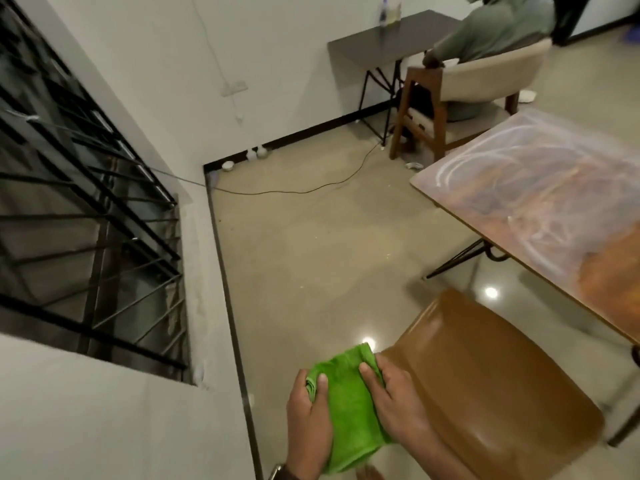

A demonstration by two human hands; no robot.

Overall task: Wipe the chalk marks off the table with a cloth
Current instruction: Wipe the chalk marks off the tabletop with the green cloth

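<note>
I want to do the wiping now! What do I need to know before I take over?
Left hand and right hand both grip the folded green cloth, held above the floor beside the brown chair.
The table is off to the right, past the chair; its top is covered in white chalk marks.
Done: cloth is in hand.
Left: carry the cloth to the table and wipe off all the chalk; no wiped patch is evident yet.

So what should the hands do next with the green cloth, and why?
Probably carry the folded green cloth up and right to the wooden table. Both the left hand and right hand hold it over the floor beside the brown chair, while the white chalk marks are unwiped.
</note>
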